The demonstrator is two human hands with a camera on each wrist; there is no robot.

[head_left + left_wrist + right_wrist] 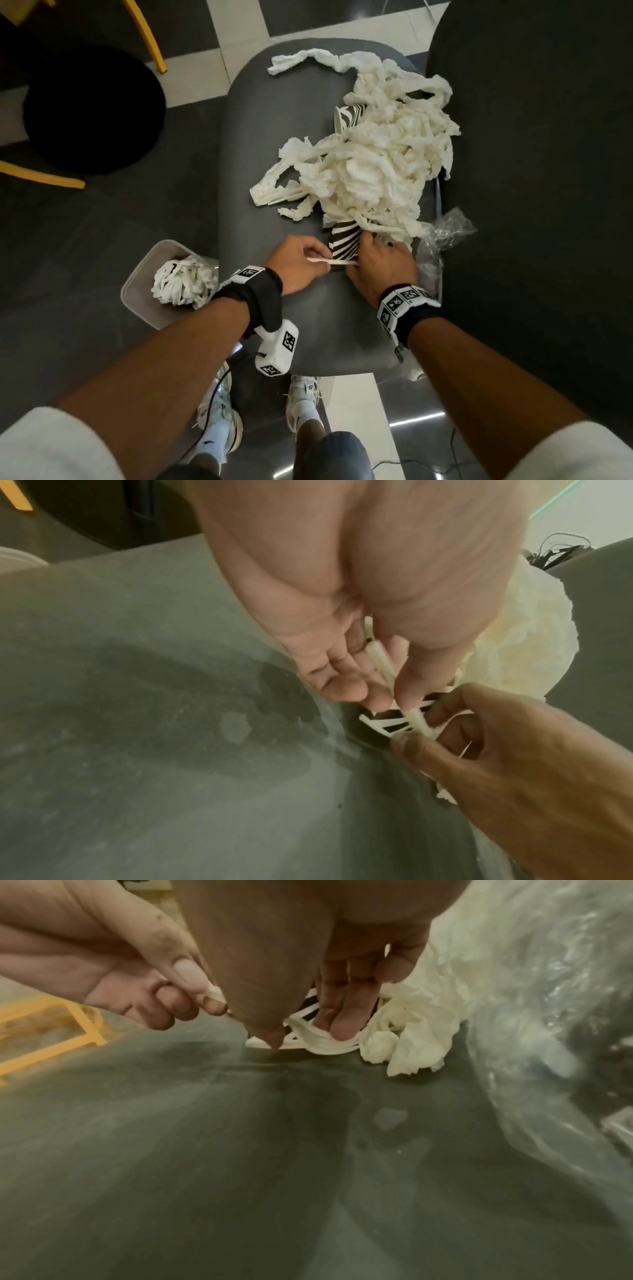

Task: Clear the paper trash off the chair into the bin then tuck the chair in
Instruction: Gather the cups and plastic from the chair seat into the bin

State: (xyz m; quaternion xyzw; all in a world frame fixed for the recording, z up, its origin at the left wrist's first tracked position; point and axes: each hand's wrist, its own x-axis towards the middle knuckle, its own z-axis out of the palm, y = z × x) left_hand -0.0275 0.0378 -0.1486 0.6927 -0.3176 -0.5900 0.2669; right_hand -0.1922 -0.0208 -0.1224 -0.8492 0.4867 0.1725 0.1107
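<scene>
A big pile of white shredded paper (370, 171) covers the right half of the grey chair seat (267, 137). At the pile's near end lies a crushed black-and-white striped paper cup (344, 245) (383, 721) (301, 1039). My right hand (363, 253) (308, 1034) grips its rim, fingers inside and thumb outside. My left hand (320, 255) (387, 693) pinches a thin white stick (337, 262) (380, 661) that reaches across to the cup. The grey bin (144, 274) stands on the floor to the left of the seat, with a wad of paper (183, 286) in it.
A second striped cup (349, 116) pokes out at the pile's far side. Crumpled clear plastic (445, 233) lies at the seat's right edge against a large dark rounded surface (548, 171). A black stool with yellow legs (92, 109) stands far left. My feet are below the seat's near edge.
</scene>
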